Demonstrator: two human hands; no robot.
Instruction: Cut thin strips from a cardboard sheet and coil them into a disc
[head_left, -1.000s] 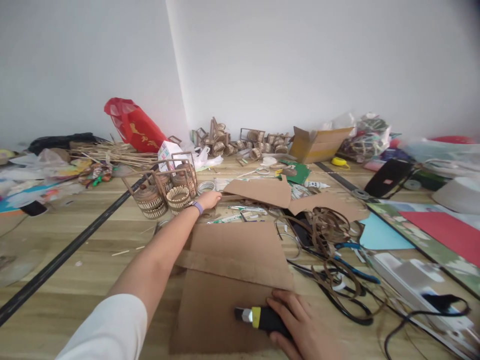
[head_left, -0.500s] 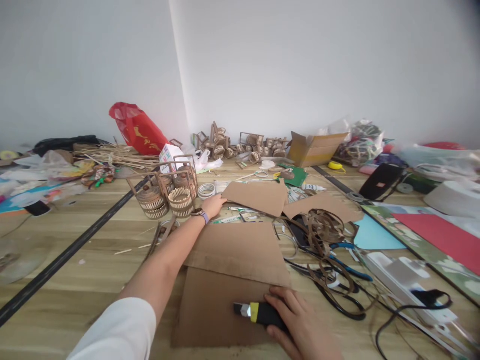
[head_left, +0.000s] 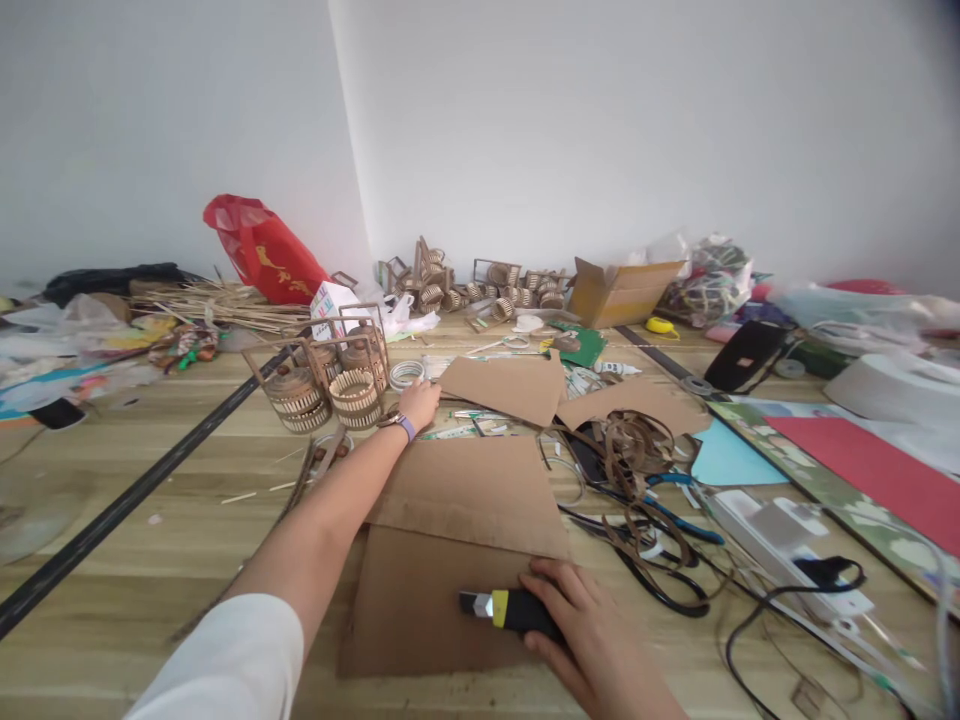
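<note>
My right hand [head_left: 589, 625] is closed around the black and yellow handle of a utility knife [head_left: 517, 610]. The knife points left over the lower cardboard sheet [head_left: 420, 600]. Overlapping that sheet's far edge lies another cardboard piece [head_left: 472, 480]. My left hand [head_left: 418, 403], with a watch on its wrist, reaches forward to the near-left corner of a farther cardboard piece [head_left: 506, 385]. Its fingers look bent together, and their tips are mostly hidden. White tape rolls [head_left: 407, 375] lie just beyond it, and small woven bamboo baskets [head_left: 355, 397] stand to its left.
Brown strips [head_left: 641, 450], blue-handled pliers [head_left: 682, 520] and a white power strip [head_left: 787, 555] with black cords crowd the right side. Farther back are more small baskets [head_left: 502, 290], an open cardboard box [head_left: 622, 290] and a red bag [head_left: 266, 255].
The view has shifted slightly, so the scene sits a little farther left. My left hand has drawn back slightly from the far cardboard's edge. My right hand keeps the knife over the lower sheet.
</note>
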